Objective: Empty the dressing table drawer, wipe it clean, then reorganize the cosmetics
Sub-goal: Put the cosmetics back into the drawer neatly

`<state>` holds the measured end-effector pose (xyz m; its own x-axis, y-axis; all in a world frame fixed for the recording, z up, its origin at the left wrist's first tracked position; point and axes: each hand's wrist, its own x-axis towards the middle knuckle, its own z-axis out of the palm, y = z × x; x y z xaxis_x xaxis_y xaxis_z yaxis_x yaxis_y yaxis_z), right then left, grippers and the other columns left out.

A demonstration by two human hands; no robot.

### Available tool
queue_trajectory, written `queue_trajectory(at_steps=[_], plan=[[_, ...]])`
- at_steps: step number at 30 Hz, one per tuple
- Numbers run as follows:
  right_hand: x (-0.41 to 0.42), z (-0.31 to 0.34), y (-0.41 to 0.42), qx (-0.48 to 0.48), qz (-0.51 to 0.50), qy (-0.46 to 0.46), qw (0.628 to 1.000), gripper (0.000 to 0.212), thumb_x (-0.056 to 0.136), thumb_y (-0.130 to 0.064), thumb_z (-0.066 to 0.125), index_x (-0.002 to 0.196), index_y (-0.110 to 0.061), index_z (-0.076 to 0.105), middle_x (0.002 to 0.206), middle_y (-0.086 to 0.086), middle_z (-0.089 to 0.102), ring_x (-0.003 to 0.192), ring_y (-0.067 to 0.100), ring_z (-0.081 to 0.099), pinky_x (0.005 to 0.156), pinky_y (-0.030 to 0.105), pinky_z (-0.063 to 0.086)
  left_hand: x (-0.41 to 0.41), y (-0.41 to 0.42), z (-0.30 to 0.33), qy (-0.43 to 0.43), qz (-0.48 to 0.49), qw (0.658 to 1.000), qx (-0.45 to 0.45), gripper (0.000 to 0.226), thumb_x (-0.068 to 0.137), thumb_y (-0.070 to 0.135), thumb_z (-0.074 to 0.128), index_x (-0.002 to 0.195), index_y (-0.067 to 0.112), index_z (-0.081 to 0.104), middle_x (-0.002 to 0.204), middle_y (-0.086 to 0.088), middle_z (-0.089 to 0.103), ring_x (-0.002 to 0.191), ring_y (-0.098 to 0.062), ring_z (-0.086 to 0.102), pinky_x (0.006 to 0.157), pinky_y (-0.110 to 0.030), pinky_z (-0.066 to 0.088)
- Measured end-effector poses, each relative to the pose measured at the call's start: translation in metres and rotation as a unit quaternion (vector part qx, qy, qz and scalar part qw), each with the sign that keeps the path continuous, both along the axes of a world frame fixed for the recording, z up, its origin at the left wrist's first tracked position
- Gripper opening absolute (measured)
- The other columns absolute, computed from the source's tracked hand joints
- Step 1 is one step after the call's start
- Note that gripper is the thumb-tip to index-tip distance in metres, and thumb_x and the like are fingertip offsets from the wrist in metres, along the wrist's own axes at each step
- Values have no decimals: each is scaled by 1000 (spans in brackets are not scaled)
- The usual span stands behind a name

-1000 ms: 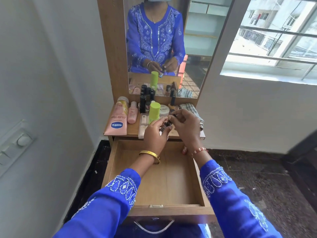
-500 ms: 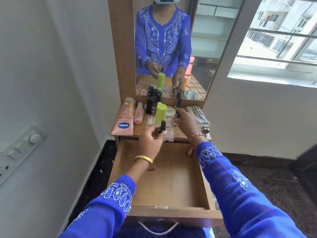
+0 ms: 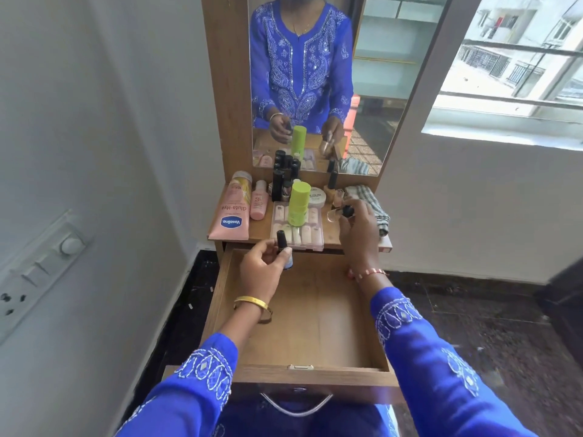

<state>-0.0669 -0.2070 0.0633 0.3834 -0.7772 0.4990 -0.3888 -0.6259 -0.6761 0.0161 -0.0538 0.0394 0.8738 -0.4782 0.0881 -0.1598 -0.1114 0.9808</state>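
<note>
— Narrow dressing table against a white wall, mirror above, window to the right. Crowded on top?

— Packed. Pink Vaseline tube at left, small pink bottle beside it, cluster of black bottles at the back, green bottle standing on a clear nail tray, white jar, checked cloth at the right edge.

— And the drawer?

— Pulled fully out, wooden floor nearly bare (one small reddish item in the far right corner, partly hidden by the wrist). Emptying almost done, by the look of it; wiping and reorganizing not yet begun, judging from the cloth lying idle on top.

— Hands?

— Left hand over the drawer's far edge, fingers curled round a dark-capped nail polish bottle. Right hand over the tabletop, fingertips pinching a clear bottle with black cap.

— Room to set things down?

— Little. Bare strip only at the front right, near the tray; cloth overhanging the edge. Plenty of open space inside the drawer, walls well apart.
</note>
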Motion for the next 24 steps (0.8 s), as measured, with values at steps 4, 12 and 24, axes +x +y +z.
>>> queue_trajectory(at_steps=[4,12,24], plan=[[-18,-11,35,5,-2,-128,992,22,79,4,61,100,-3,60,92,8,60,78,15,56,71,12,46,0,11,-11,6,17,1000,6,18,81,13,68,97,6,66,80,0,63,68,1,56,58,0,42],[-17,-37,110,110,108,-109,982,24,75,-1,72,97,-8,64,86,7,67,75,14,64,70,16,54,12,41,-39,-41,92,995,-4,23,81,15,66,103,8,64,95,-9,66,82,-18,63,73,-16,46],[76,-70,108,265,144,84,950,26,80,3,61,105,-2,64,93,7,69,84,12,59,71,9,39,41,52,-56,23,197,980,-22,29,83,12,63,110,3,61,100,-18,66,83,-22,61,75,-19,48]])
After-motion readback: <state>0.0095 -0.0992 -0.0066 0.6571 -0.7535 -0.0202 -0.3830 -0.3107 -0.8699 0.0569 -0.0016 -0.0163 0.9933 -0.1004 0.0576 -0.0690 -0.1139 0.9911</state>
